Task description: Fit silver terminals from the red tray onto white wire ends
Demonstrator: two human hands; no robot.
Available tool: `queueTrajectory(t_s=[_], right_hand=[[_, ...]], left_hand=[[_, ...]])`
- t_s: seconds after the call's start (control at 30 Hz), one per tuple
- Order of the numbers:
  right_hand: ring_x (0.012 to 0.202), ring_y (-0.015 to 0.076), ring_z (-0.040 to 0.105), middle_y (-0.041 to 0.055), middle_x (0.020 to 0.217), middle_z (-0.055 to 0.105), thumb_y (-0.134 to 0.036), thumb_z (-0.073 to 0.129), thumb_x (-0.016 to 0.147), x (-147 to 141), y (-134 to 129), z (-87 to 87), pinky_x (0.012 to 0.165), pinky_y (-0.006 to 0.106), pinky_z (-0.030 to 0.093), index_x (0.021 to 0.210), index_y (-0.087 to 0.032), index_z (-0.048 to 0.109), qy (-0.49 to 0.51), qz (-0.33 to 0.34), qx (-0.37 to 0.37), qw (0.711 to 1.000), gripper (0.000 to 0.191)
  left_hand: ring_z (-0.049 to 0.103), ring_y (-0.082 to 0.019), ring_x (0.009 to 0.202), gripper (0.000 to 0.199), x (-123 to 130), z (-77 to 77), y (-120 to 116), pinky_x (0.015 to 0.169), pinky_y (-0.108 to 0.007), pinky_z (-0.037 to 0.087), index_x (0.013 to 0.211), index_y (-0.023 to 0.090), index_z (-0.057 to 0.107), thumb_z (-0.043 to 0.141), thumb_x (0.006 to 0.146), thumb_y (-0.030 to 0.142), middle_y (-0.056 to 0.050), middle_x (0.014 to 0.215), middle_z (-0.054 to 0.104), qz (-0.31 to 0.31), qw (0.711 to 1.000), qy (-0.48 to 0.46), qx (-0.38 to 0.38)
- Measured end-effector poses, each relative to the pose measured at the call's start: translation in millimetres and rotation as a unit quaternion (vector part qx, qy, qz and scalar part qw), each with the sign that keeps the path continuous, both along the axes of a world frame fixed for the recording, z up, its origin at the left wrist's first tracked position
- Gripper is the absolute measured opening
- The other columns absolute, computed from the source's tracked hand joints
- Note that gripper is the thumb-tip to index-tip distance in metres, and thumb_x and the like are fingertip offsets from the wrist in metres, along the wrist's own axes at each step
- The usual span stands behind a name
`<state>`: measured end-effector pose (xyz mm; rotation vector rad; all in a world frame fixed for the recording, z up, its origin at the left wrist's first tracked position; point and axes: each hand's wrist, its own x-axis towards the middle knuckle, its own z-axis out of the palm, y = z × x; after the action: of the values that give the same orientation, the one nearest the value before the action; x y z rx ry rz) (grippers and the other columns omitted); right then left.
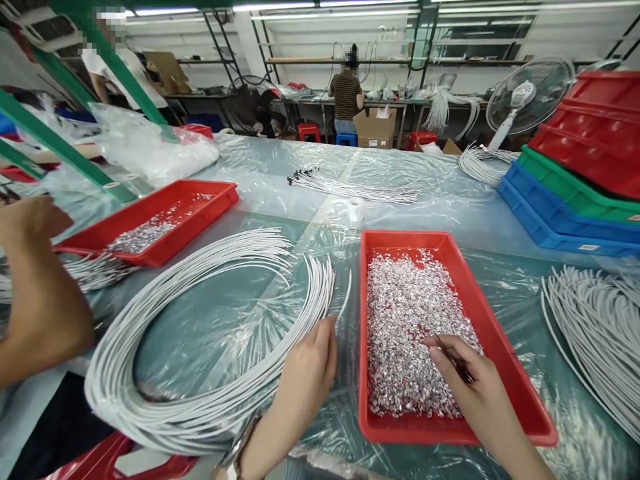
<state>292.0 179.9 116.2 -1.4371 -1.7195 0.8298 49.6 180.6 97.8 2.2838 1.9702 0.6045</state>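
A big coil of white cables (200, 373) lies on the plastic-covered table. My left hand (310, 367) pinches one cable near its free end (345, 300), at the coil's right side. My right hand (463, 373) reaches into a red tray (505, 347) that holds several small shiny metal pieces (405, 320), its fingertips closed on the pieces.
A co-worker's arm (35, 293) is at the left by a second red tray (200, 207) of metal pieces. More white cables (600, 333) lie at the right. Stacked red, green and blue bins (575, 180) stand at the far right. A tape roll (356, 210) and a loose cable bundle (350, 187) lie further back.
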Motion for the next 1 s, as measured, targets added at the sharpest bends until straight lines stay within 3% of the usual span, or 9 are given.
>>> queueTrajectory(t_s=[0.13, 0.23, 0.47, 0.6, 0.73, 0.87, 1.0], right_hand=[[0.056, 0.0149, 0.054, -0.0006, 0.064, 0.057, -0.041, 0.045, 0.092, -1, 0, 2.2, 0.050, 0.022, 0.041, 0.087, -0.019, 0.060, 0.032, -0.005, 0.003, 0.999, 0.027], [0.051, 0.0136, 0.048, -0.0029, 0.057, 0.049, -0.040, 0.043, 0.093, -3, 0, 3.5, 0.046, 0.022, 0.036, 0.079, -0.019, 0.059, 0.035, -0.007, 0.006, 0.999, 0.030], [0.055, 0.0130, 0.051, -0.0016, 0.064, 0.057, -0.037, 0.047, 0.092, -7, -10, 6.5, 0.051, 0.022, 0.039, 0.081, -0.021, 0.060, 0.066, 0.055, 0.014, 0.996, 0.023], [0.059, 0.0131, 0.055, -0.0014, 0.068, 0.060, -0.032, 0.051, 0.090, -11, -17, 9.2, 0.055, 0.021, 0.041, 0.090, -0.021, 0.060, 0.084, 0.105, 0.010, 0.991, 0.014], [0.056, 0.0105, 0.052, -0.0026, 0.069, 0.059, -0.028, 0.052, 0.090, -12, -16, 10.3, 0.054, 0.020, 0.039, 0.089, -0.020, 0.057, 0.087, 0.123, 0.018, 0.988, 0.009], [0.055, 0.0105, 0.053, -0.0021, 0.067, 0.058, -0.031, 0.050, 0.091, -14, -14, 10.7, 0.052, 0.021, 0.039, 0.089, -0.019, 0.055, 0.036, 0.120, 0.059, 0.990, 0.013], [0.051, 0.0109, 0.051, -0.0023, 0.060, 0.054, -0.036, 0.047, 0.092, -16, -15, 12.7, 0.048, 0.022, 0.038, 0.080, -0.018, 0.054, -0.004, 0.114, 0.072, 0.991, 0.023]], left_hand=[[0.065, -0.021, 0.073, 0.025, 19, 17.3, 6, 0.060, -0.031, 0.047, 0.117, 0.018, 0.040, 0.027, 0.095, 0.016, -0.007, 0.094, 0.064, -0.069, 0.993, -0.087, 0.035], [0.063, -0.016, 0.062, 0.021, 35, 27.5, 4, 0.054, -0.026, 0.045, 0.111, 0.021, 0.044, 0.028, 0.097, 0.019, -0.002, 0.083, 0.064, -0.130, 0.981, -0.143, 0.021], [0.054, -0.012, 0.047, 0.016, 53, 35.2, -12, 0.046, -0.023, 0.039, 0.092, 0.020, 0.047, 0.031, 0.095, 0.017, 0.002, 0.062, 0.057, -0.250, 0.938, -0.236, -0.041], [0.060, -0.014, 0.060, 0.019, 54, 39.4, -16, 0.056, -0.024, 0.046, 0.090, 0.020, 0.049, 0.031, 0.095, 0.016, 0.000, 0.069, 0.059, -0.263, 0.927, -0.259, -0.068], [0.062, -0.014, 0.062, 0.019, 55, 41.2, -12, 0.057, -0.022, 0.048, 0.088, 0.021, 0.049, 0.032, 0.095, 0.018, 0.001, 0.068, 0.060, -0.282, 0.914, -0.274, -0.095], [0.062, -0.012, 0.061, 0.021, 55, 43.9, -8, 0.059, -0.020, 0.050, 0.094, 0.022, 0.050, 0.030, 0.096, 0.018, 0.000, 0.072, 0.064, -0.310, 0.897, -0.298, -0.102], [0.063, -0.013, 0.061, 0.025, 53, 45.7, -6, 0.058, -0.021, 0.052, 0.093, 0.023, 0.053, 0.028, 0.096, 0.018, 0.000, 0.071, 0.065, -0.310, 0.898, -0.292, -0.107]])
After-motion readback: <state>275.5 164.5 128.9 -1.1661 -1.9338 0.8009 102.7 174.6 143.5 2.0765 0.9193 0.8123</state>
